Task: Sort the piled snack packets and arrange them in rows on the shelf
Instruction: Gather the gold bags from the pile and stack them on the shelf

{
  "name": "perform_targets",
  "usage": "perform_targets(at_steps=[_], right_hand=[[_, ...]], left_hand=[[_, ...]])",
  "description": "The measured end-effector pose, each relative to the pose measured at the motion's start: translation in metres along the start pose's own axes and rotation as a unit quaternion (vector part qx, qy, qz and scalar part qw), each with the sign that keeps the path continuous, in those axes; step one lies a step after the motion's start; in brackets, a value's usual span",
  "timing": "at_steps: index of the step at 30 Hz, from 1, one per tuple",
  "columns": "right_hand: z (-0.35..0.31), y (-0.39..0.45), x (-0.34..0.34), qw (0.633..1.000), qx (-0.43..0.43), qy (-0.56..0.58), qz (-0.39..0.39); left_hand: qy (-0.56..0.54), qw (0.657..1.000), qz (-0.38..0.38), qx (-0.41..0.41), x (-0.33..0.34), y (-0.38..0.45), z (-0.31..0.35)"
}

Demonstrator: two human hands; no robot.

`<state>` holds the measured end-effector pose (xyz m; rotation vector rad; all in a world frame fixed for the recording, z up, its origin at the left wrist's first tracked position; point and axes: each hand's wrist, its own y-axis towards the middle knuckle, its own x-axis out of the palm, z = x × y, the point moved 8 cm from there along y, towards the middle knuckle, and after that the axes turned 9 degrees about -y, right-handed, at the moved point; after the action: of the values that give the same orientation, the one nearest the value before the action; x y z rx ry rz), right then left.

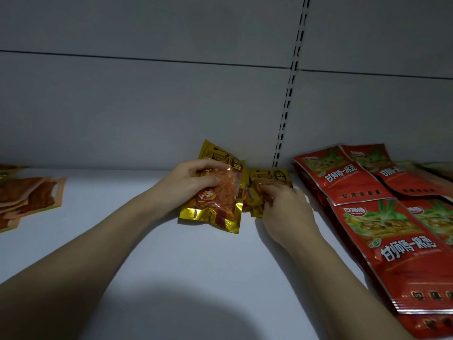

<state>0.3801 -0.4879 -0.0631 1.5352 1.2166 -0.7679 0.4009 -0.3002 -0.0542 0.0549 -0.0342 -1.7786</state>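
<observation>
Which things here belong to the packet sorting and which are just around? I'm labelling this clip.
In the job: left hand gripping a gold packet; right hand on a second gold packet; red packets; orange packets; white shelf.
Just around: grey back panel; slotted upright.

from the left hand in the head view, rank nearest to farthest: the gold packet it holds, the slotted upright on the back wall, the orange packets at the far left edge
1. gold packet: gripped in the left hand, shelf centre.
2. slotted upright: on the back wall, to the hand's right.
3. orange packets: at the shelf's far left edge.
</observation>
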Motion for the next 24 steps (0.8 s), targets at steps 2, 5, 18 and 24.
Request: perform_targets(at_steps=[2,5,18,24], right_hand=[[0.001,0.002,0.001,0.999,0.011,-0.029,-0.008],[0.004,0.006,0.001,0.999,0.019,-0.043,-0.004],[-0.040,-0.007,-0.029,0.948,-0.078,0.305,0.055],[-0.033,-0.006,-0.025,0.937,-0.079,0.328,0.092]], left_hand=[[0.034,0.999,-0.016,-0.005,0.002,-0.001,-0.002],[0.061,0.998,-0.025,-0.014,0.001,-0.001,-0.005],[-0.114,0.986,0.058,0.108,0.012,-0.005,0.022],[-0.130,0.978,0.027,0.158,0.020,-0.008,0.026]])
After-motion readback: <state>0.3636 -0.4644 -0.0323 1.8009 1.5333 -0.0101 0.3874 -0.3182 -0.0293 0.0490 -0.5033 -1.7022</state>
